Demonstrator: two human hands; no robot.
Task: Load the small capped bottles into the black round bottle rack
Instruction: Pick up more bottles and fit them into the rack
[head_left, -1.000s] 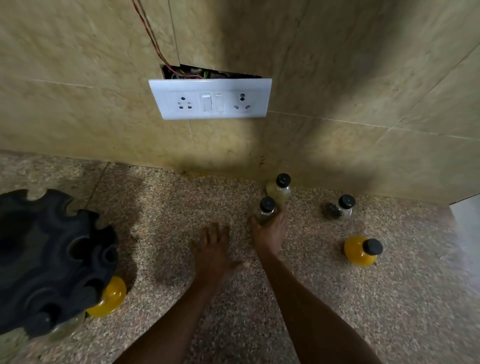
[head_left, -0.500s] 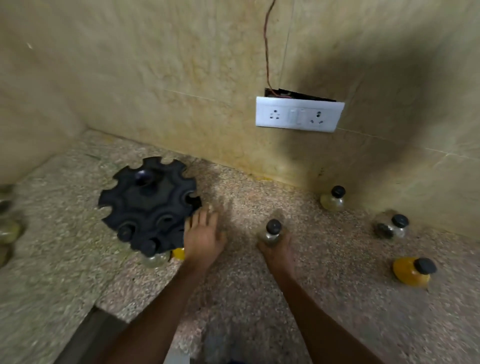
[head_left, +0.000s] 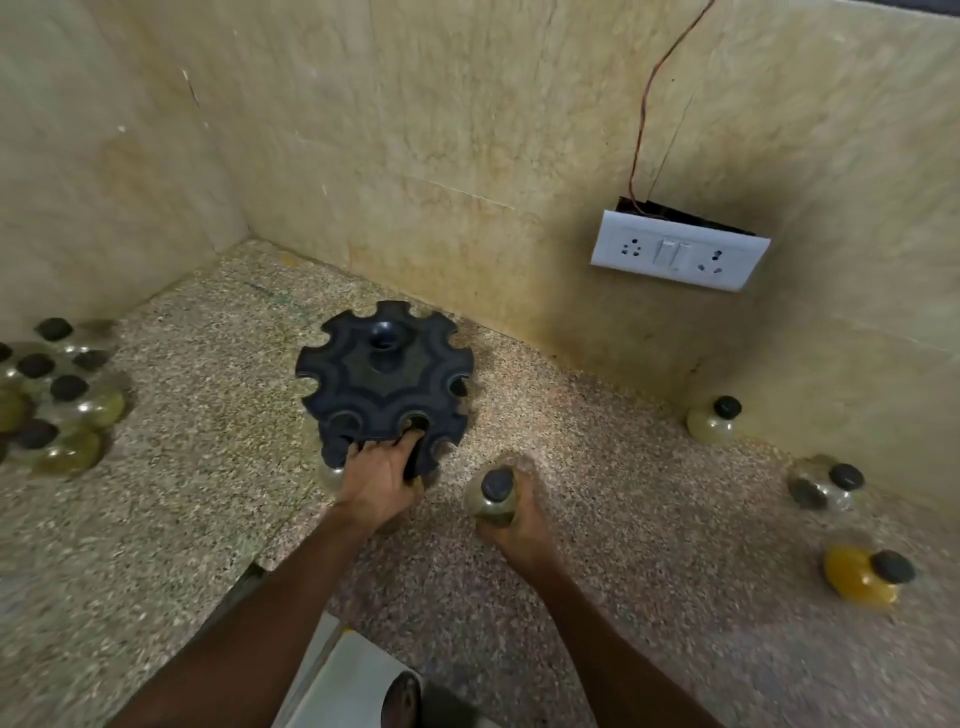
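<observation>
The black round bottle rack (head_left: 385, 384) stands on the speckled stone counter near the corner. My left hand (head_left: 378, 480) grips its near rim, fingers curled into the notches. A clear capped bottle (head_left: 330, 474) hangs in the rack just left of that hand. My right hand (head_left: 511, 522) holds a small pale bottle with a black cap (head_left: 493, 493) upright, a little right of the rack. Three loose capped bottles stand at the right: a pale one (head_left: 714, 423) by the wall, a clear one (head_left: 826, 486), and an orange one (head_left: 862, 574).
A cluster of several capped bottles (head_left: 49, 402) sits at the far left by the side wall. A white socket plate (head_left: 678, 256) hangs loose from the back wall with a red wire above it. The counter's front edge (head_left: 260, 564) drops to a tiled floor below.
The view has swung left. My left hand moved from beside the rack onto its near rim and took hold. My right hand carried the bottle closer to the rack.
</observation>
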